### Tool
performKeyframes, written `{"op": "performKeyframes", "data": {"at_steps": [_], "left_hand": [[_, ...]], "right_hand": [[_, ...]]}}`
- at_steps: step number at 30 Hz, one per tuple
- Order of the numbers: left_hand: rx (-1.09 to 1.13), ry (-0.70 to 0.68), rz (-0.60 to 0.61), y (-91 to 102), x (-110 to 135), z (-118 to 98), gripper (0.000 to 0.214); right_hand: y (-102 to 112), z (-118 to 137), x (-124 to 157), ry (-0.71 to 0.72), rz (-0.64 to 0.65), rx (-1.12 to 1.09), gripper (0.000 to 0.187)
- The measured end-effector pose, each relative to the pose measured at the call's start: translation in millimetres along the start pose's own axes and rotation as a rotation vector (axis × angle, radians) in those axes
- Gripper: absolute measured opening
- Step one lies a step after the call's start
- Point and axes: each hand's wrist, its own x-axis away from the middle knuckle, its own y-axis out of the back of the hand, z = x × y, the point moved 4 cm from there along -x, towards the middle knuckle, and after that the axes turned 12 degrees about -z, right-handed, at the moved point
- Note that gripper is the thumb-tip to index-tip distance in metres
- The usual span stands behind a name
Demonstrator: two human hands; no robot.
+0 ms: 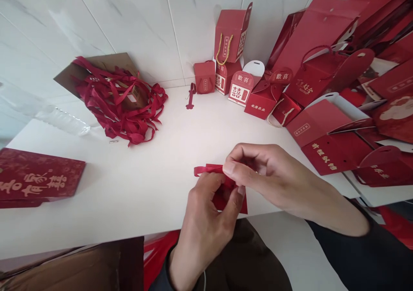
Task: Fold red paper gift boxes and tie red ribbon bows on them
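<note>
Dark sleeves (364, 248) are seen closest, bare hands reaching out over the front edge of the white surface (138, 183). Small red piece (240, 207) is located at that edge, mostly hidden by fingers. Left grip (206, 213) is curled around it, narrow, piece held between thumb and fingers. Right grip (274, 175) is pinched, thumb to forefinger, on a red ribbon (201, 170) lying across the piece's top; whether ribbon and piece are joined cannot be told.

Clutter: a ribbon heap (129, 130) is spilled from a cardboard box (111, 61) at back left. Red bag (41, 179) with gold characters is laid at far left. Flat red strip (190, 99) is left near the wall, just beside a stack of small gift boxes (240, 89), one topped by a box with gold rope handle (230, 29). Right side is blocked by a carton pile (322, 140), crowded up near the right forearm. Middle of the surface is unobstructed.
</note>
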Motion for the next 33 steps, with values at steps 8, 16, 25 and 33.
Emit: {"op": "performKeyframes", "data": {"at_steps": [8, 16, 25, 33], "left_hand": [[0.091, 0.084, 0.013, 13.8, -5.4, 14.2, 0.041], [0.239, 0.073, -0.008, 20.3, -8.3, 12.1, 0.031], [-0.056, -0.433, -0.091, 18.2, -7.5, 6.6, 0.031], [-0.272, -0.828, -0.382, 15.2, -1.6, 11.2, 0.021]], "right_hand": [[0.0, -10.0, -8.0, 0.230, 0.064, 0.213, 0.037], [18.2, -1.2, 11.1, 0.227, -0.136, 0.452, 0.022], [10.1, -22.5, 10.8, 0.033, -0.040, 0.261, 0.033], [-7.6, -31.8, 2.0, -0.020, 0.087, 0.085, 0.017]]}}
